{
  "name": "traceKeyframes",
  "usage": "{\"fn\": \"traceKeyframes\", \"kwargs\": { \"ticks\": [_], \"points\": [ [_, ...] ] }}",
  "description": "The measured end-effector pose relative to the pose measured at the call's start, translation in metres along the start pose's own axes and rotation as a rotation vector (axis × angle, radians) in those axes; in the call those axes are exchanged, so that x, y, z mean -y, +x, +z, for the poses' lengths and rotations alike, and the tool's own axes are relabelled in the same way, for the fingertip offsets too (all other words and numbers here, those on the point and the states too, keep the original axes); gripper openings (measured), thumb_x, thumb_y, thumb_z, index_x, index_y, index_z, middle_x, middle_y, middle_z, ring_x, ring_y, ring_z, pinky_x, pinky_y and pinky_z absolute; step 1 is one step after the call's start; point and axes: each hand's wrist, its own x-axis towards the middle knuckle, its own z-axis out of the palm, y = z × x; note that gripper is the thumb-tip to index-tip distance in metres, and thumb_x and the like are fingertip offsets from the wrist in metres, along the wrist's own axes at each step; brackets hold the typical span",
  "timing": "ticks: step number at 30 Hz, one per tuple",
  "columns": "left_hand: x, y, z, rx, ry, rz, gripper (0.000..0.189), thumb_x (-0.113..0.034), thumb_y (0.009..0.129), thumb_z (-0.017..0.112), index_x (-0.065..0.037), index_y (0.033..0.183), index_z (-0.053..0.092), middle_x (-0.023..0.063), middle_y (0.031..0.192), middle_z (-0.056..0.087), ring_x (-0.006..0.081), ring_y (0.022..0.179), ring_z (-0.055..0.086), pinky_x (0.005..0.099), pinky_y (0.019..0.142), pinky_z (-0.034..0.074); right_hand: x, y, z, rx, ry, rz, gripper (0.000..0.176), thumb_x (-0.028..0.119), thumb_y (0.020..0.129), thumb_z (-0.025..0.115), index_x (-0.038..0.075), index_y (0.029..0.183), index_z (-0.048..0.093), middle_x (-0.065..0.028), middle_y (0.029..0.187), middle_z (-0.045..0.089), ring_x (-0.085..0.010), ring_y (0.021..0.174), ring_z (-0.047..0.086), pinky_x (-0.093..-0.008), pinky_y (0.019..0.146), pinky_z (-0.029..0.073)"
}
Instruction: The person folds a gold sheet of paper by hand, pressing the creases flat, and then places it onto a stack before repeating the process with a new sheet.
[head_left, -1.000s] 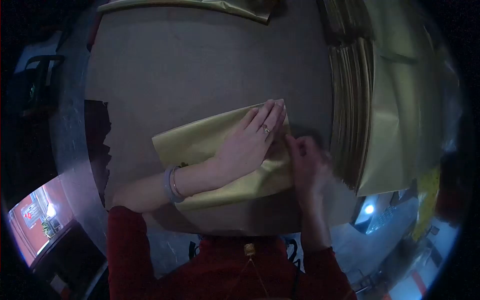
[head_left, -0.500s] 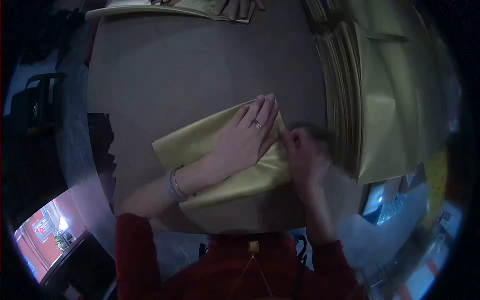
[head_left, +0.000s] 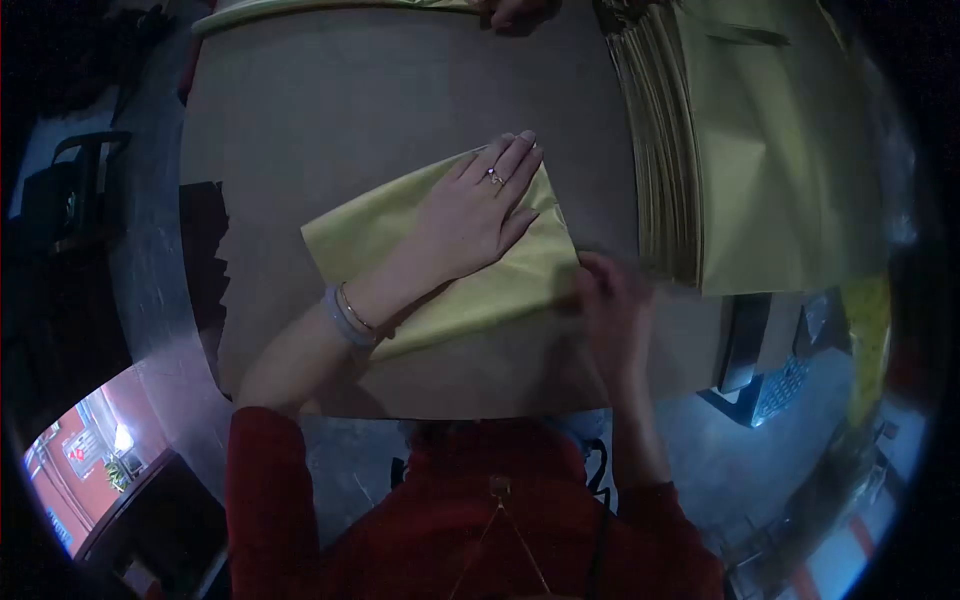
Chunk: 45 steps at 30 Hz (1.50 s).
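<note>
A yellow, slightly shiny folded sheet [head_left: 370,230] lies at a slant on the brown table [head_left: 330,110]. Across its upper right part rests my left hand [head_left: 475,210], palm down with the fingers stretched out toward the sheet's top corner. My right hand [head_left: 612,295] is at the sheet's right edge, its fingers curled near the lower right corner. Whether those fingers pinch the edge is too dark and blurred to make out.
A thick stack of yellow sheets [head_left: 755,170] lies at the right. Another person's hand [head_left: 515,12] is at the far edge, beside more yellow material [head_left: 300,8]. A dark torn patch [head_left: 203,260] is at the table's left edge.
The view has shifted, so the table and stack appear higher. My left hand remains flat on the sheet. My right hand is now by the lower part of the right edge.
</note>
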Motion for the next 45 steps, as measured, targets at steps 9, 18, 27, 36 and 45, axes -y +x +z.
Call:
{"fn": "traceKeyframes", "kwargs": {
  "ticks": [9,18,27,36,45],
  "points": [
    [0.002,-0.005,0.007,-0.093,0.022,0.026,0.055,-0.035,0.092,0.044,0.002,0.133,0.041,0.0161,0.139,0.042,0.0295,0.128,0.039,0.0403,0.105,0.034,0.003,0.000,-0.001,0.067,0.149,0.122,0.021,0.022,0.087,0.061,0.008,0.103,0.065,-0.0089,0.082,0.067,-0.0207,0.082,0.061,-0.0341,0.077,0.043],
    [0.005,-0.007,0.010,-0.180,-0.041,0.039,0.053,-0.033,0.092,0.047,0.000,0.133,0.041,0.0155,0.138,0.042,0.0321,0.125,0.042,0.0414,0.102,0.037,-0.023,0.023,-0.008,0.306,0.458,0.100,0.024,0.024,0.089,0.061,0.002,0.099,0.062,-0.0045,0.080,0.063,-0.0097,0.076,0.058,-0.0247,0.069,0.045],
    [0.005,-0.009,0.010,-0.177,-0.041,0.023,0.052,-0.033,0.091,0.048,0.000,0.131,0.044,0.0148,0.137,0.044,0.0288,0.127,0.040,0.0390,0.106,0.033,0.001,0.030,-0.027,0.446,0.298,0.086,0.026,0.027,0.093,0.057,0.001,0.096,0.059,0.0022,0.076,0.054,-0.0065,0.071,0.049,-0.0220,0.065,0.041],
    [0.007,-0.011,0.013,-0.146,-0.079,0.010,0.056,-0.034,0.091,0.047,-0.001,0.135,0.039,0.0132,0.141,0.039,0.0278,0.130,0.036,0.0397,0.108,0.029,-0.008,0.024,-0.020,0.480,0.372,0.238,0.028,0.018,0.091,0.060,0.001,0.113,0.056,0.0016,0.083,0.062,-0.0048,0.075,0.053,-0.0194,0.069,0.043],
    [0.006,-0.012,0.012,-0.167,-0.094,0.013,0.053,-0.033,0.092,0.046,-0.001,0.134,0.041,0.0138,0.139,0.042,0.0278,0.128,0.039,0.0400,0.106,0.032,-0.008,0.006,-0.010,0.224,0.416,0.241,0.027,0.021,0.089,0.062,-0.002,0.104,0.063,-0.0004,0.082,0.064,-0.0046,0.074,0.054,-0.0190,0.070,0.043]
  ]
}}
